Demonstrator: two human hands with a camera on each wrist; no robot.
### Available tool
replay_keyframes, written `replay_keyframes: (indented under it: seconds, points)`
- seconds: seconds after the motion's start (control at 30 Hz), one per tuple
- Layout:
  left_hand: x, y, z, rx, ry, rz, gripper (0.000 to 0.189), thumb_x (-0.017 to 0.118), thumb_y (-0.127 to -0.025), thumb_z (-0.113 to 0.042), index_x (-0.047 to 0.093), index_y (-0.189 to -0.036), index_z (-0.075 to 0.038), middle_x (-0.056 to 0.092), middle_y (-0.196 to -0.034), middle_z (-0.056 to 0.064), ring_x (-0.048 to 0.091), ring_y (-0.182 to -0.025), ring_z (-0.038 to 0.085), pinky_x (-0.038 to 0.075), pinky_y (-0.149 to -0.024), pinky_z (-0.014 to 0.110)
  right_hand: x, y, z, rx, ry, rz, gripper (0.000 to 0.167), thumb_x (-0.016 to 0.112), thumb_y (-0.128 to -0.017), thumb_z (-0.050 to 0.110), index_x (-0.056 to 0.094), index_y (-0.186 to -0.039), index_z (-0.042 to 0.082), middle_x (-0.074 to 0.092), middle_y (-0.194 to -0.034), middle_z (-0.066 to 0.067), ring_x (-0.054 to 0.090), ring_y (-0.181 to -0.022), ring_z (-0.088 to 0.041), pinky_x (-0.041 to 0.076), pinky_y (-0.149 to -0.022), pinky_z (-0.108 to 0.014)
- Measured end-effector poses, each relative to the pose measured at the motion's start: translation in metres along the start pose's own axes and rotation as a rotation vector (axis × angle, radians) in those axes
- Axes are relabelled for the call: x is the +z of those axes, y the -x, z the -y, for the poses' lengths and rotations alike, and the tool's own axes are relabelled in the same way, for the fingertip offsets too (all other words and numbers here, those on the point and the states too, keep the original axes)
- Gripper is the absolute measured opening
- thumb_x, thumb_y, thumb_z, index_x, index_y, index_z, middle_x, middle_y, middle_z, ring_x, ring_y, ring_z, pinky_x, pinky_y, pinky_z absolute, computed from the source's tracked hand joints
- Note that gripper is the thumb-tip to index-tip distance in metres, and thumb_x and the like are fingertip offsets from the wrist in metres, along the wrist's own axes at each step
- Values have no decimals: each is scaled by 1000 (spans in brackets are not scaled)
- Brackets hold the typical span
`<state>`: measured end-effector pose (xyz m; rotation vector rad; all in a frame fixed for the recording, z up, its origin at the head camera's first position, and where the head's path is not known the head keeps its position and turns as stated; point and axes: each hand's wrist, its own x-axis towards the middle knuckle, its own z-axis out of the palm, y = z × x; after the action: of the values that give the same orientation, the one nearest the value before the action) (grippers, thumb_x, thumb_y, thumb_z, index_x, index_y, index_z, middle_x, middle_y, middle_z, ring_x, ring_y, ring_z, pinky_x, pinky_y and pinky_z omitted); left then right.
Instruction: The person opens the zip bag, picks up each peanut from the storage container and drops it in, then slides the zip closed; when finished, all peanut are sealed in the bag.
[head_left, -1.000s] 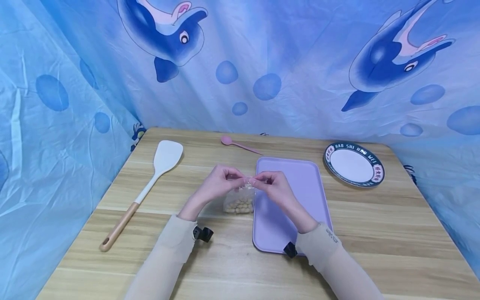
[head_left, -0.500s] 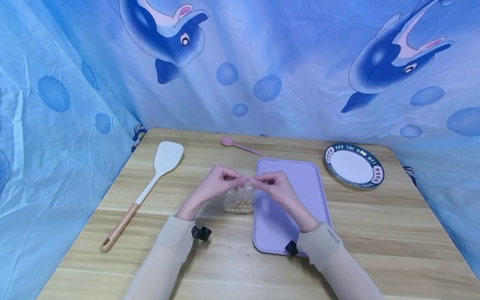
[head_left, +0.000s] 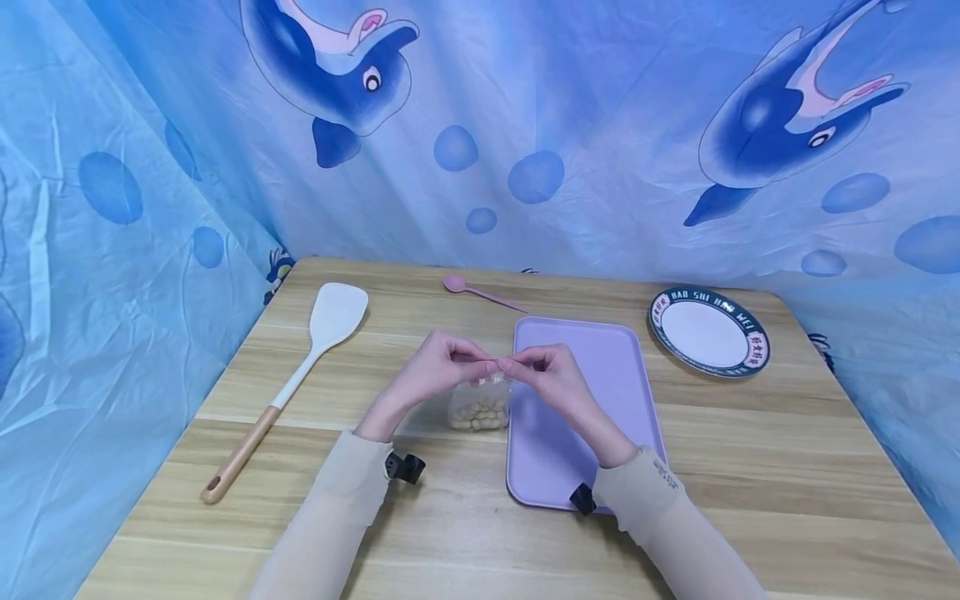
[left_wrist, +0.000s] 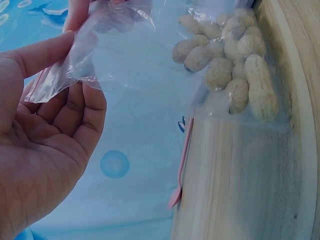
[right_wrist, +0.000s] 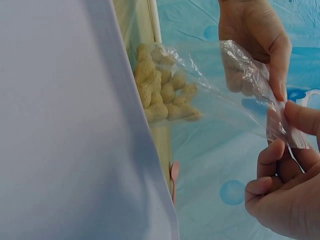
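Observation:
A clear zip bag (head_left: 480, 408) of unshelled peanuts (left_wrist: 240, 60) stands upright at the left edge of the purple tray (head_left: 585, 450), its filled end low by the table. My left hand (head_left: 441, 364) pinches the bag's top edge between thumb and forefinger. Close beside it, my right hand (head_left: 547, 371) pinches the same edge, the thumb tips nearly meeting. In the right wrist view the bag's top (right_wrist: 287, 132) has a pinkish strip and looks pressed together; whether it is sealed I cannot tell.
On the left lies a white spatula (head_left: 337, 312) with a wooden handle. A pink spoon (head_left: 454, 283) rests behind the bag. A green-rimmed plate (head_left: 705, 332) sits at the back right. Blue dolphin-print cloth (head_left: 600, 125) hangs behind the table (head_left: 750, 467).
Both hands keep their pinch on the bag's top edge, with only tiny shifts of the fingers. The bag and the other things stay in place.

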<state>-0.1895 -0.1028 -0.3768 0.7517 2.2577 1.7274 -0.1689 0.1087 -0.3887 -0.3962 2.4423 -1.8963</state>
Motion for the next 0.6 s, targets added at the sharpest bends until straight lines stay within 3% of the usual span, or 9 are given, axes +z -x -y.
replay_keyframes:
  seconds: [0.23,0.43,0.6]
  points:
    - [-5,0,2,-47,-10,6,13,73,-90,-7,77,-98,2,75,-89,13,69,-73,37,59,-67,44,-2,0,0,-22,0,-7,15,77,-87,10,77,-93,-4,73,-79,-5,50,-63,-8,38,-56,-21]
    - [-6,0,1,-30,-42,24,13,72,-91,-8,77,-99,1,76,-89,10,69,-68,25,47,-52,25,-2,-1,-1,-20,-2,-21,16,77,-87,11,77,-93,-4,72,-78,-3,48,-63,-9,37,-55,-21]
    - [-2,1,0,-4,-10,35,13,73,-90,-6,76,-99,3,75,-88,11,69,-70,26,55,-61,27,-1,-1,0,-5,19,-37,15,76,-88,10,77,-94,-4,72,-77,-2,47,-62,-10,36,-55,-21]
